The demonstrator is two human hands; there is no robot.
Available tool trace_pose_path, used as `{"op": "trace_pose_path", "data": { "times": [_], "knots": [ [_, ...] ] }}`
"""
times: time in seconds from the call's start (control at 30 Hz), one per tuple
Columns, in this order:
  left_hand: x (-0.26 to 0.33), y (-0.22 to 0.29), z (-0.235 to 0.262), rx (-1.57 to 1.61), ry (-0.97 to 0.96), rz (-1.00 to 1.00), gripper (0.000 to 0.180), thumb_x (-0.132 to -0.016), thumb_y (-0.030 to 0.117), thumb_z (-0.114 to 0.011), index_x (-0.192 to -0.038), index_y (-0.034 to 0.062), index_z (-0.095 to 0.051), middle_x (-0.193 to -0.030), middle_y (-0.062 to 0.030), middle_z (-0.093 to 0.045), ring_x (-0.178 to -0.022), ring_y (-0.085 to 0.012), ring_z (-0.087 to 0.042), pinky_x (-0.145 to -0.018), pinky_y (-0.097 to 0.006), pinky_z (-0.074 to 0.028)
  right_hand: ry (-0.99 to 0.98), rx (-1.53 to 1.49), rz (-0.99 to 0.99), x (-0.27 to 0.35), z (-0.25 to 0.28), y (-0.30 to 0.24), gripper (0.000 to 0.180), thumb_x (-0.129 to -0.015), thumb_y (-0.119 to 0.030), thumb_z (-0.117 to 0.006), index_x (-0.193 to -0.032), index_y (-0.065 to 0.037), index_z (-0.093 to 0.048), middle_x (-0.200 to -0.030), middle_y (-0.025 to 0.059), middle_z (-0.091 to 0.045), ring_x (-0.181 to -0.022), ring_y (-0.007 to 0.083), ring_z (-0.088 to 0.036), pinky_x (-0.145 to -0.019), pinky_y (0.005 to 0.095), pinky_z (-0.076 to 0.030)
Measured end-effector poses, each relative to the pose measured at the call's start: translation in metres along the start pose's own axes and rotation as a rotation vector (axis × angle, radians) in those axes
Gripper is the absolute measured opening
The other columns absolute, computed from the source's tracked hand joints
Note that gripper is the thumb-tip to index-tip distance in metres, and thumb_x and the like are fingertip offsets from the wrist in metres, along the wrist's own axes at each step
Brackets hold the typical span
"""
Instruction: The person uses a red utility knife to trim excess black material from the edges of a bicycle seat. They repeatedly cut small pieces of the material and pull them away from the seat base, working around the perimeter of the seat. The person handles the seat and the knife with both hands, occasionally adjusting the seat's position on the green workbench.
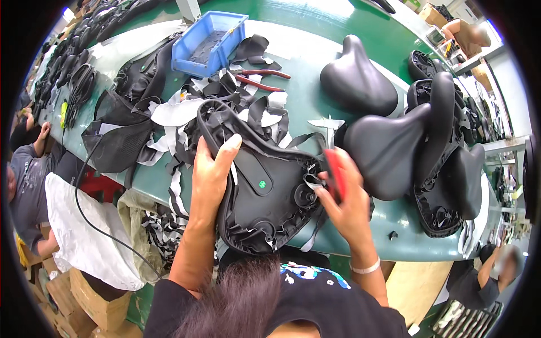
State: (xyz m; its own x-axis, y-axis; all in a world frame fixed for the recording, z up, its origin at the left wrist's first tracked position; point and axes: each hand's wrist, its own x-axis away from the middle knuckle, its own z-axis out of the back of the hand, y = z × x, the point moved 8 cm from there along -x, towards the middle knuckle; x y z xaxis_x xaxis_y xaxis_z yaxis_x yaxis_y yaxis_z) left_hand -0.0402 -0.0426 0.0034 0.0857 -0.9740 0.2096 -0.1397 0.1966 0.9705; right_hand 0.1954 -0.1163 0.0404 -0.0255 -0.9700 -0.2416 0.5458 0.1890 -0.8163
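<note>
My left hand (214, 174) grips the edge of an upturned black bicycle saddle (270, 169), thumb over the rim and fingers behind. Its hollow underside faces up, with a small green round sticker (262, 184) and gathered black cover material along the rim. At the saddle's right edge, my right hand (346, 205) is closed on a red-handled tool (335, 174); motion blurs it, and its kind cannot be made out. Beside that hand, a loose strip of black cover (316, 228) hangs from the rim.
Black and white scraps (169, 115) are heaped beyond the saddle, with red-handled pliers (262, 79) on them. A blue bin (203, 62) stands behind. Finished-looking saddles (389, 155) pile up at right. A black cable (107, 231) crosses the left side. Other people work nearby.
</note>
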Motion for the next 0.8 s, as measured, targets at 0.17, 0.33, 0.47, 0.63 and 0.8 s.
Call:
{"op": "trace_pose_path", "data": {
  "times": [0.17,0.33,0.47,0.63,0.8],
  "knots": [
    [0.027,0.004,0.052,-0.866,0.382,-0.392,0.069,-0.082,0.018,-0.069,-0.136,-0.0012,-0.031,-0.118,-0.0165,-0.050,-0.115,-0.0276,-0.045,-0.100,-0.045,-0.034,0.156,-0.610,-0.357,-0.025,0.031,0.053,0.044,-0.082,0.000,-0.061,-0.124,-0.001,-0.047,-0.081,0.0023,-0.057,-0.056,0.0036,-0.050,-0.049,0.0183,-0.043],
    [0.038,0.047,-0.067,-1.046,-0.248,-0.776,0.055,-0.072,0.026,-0.075,-0.117,0.0073,-0.051,-0.111,-0.0099,-0.054,-0.112,-0.0290,-0.046,-0.092,-0.045,-0.032,0.104,-0.490,-0.327,-0.020,0.015,0.020,0.049,-0.080,-0.002,-0.067,-0.125,0.000,-0.048,-0.085,0.0016,-0.058,-0.072,0.0085,-0.056,-0.065,0.0215,-0.047],
    [0.023,0.019,-0.125,-0.964,-0.615,-0.850,0.026,-0.078,0.025,-0.070,-0.092,0.0047,-0.060,-0.091,-0.0092,-0.060,-0.086,-0.0272,-0.055,-0.078,-0.040,-0.038,-0.051,-0.199,-0.122,-0.012,0.015,-0.001,0.054,-0.082,-0.002,-0.066,-0.133,-0.004,-0.047,-0.091,0.0036,-0.063,-0.062,0.0053,-0.052,-0.053,0.0200,-0.044],
    [0.012,0.013,-0.122,-0.819,-0.683,-0.688,0.016,-0.083,0.018,-0.064,-0.076,0.0042,-0.060,-0.069,-0.0094,-0.057,-0.073,-0.0280,-0.054,-0.073,-0.038,-0.037,-0.248,0.367,0.094,0.008,0.036,0.010,0.056,-0.082,-0.002,-0.065,-0.135,-0.012,-0.051,-0.074,0.0094,-0.065,-0.054,0.0168,-0.055,-0.051,0.0296,-0.046],
    [0.009,0.032,-0.112,-0.615,-0.548,-0.675,0.020,-0.082,0.015,-0.056,-0.068,0.0014,-0.057,-0.064,-0.0094,-0.058,-0.068,-0.0285,-0.055,-0.068,-0.040,-0.039,-0.290,0.670,-0.014,0.025,0.014,-0.001,0.057,-0.081,-0.007,-0.066,-0.136,-0.016,-0.051,-0.072,0.0121,-0.062,-0.055,0.0286,-0.057,-0.048,0.0367,-0.041]
  ]
}}
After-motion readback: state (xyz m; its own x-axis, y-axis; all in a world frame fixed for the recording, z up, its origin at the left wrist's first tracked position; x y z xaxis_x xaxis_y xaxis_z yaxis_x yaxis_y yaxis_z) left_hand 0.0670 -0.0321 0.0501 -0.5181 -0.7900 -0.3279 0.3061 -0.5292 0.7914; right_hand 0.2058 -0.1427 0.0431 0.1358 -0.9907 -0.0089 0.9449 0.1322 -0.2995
